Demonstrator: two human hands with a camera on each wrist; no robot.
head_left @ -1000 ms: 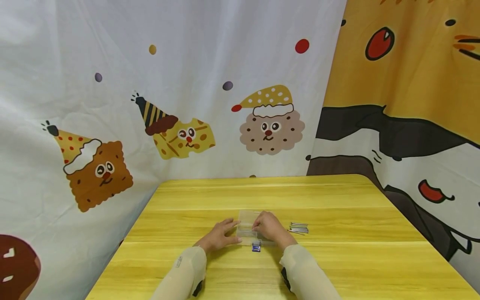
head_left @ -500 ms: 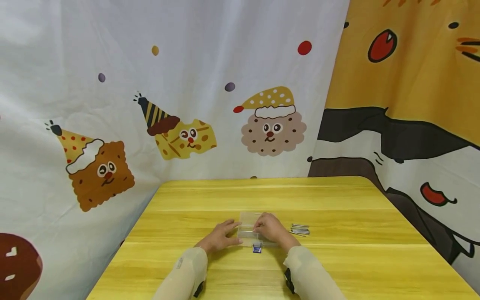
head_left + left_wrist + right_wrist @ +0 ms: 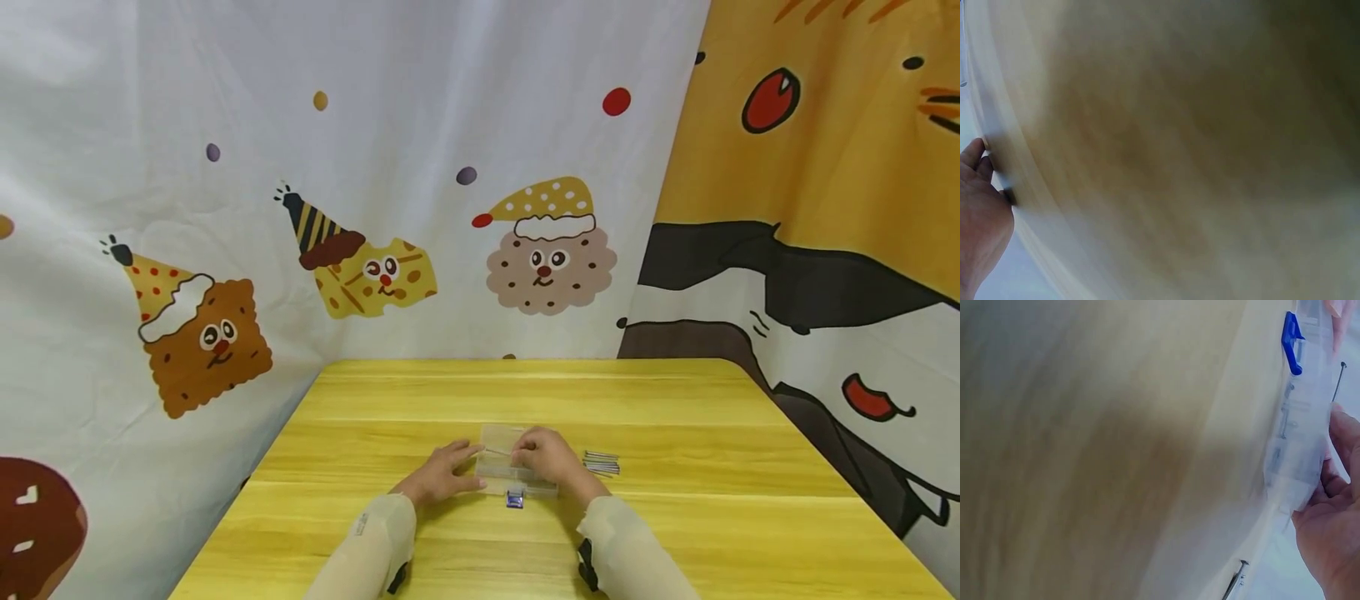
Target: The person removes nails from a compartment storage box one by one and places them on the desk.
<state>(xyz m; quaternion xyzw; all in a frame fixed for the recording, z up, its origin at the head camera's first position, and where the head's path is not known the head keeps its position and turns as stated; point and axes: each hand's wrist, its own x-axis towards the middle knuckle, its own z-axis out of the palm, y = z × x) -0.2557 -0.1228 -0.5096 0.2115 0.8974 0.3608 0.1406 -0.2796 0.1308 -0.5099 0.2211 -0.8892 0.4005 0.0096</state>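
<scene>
Holding: the right hand [image 3: 549, 457] pinches a thin nail [image 3: 498, 452] over a clear plastic box [image 3: 501, 468], fingers closed on the nail's end.
Steadying: the left hand [image 3: 444, 472] lies flat beside the box's left side, fingers straight and relaxed, fingertips against its wall.
Box: it sits near the front middle of the yellow table [image 3: 675, 508], its blue latch [image 3: 513, 498] facing the person; in the right wrist view the latch [image 3: 1291, 344] stands at the box's edge.
Change: half a second ago the right hand lay lower on the box; it has since lifted slightly, and the nail now shows between the hands.
Loose nails: a small bundle [image 3: 602, 462] lies just right of the right hand.
Writing: none readable; the backdrop [image 3: 360, 275] carries only cartoon biscuits in party hats.
Left wrist view: blurred.
</scene>
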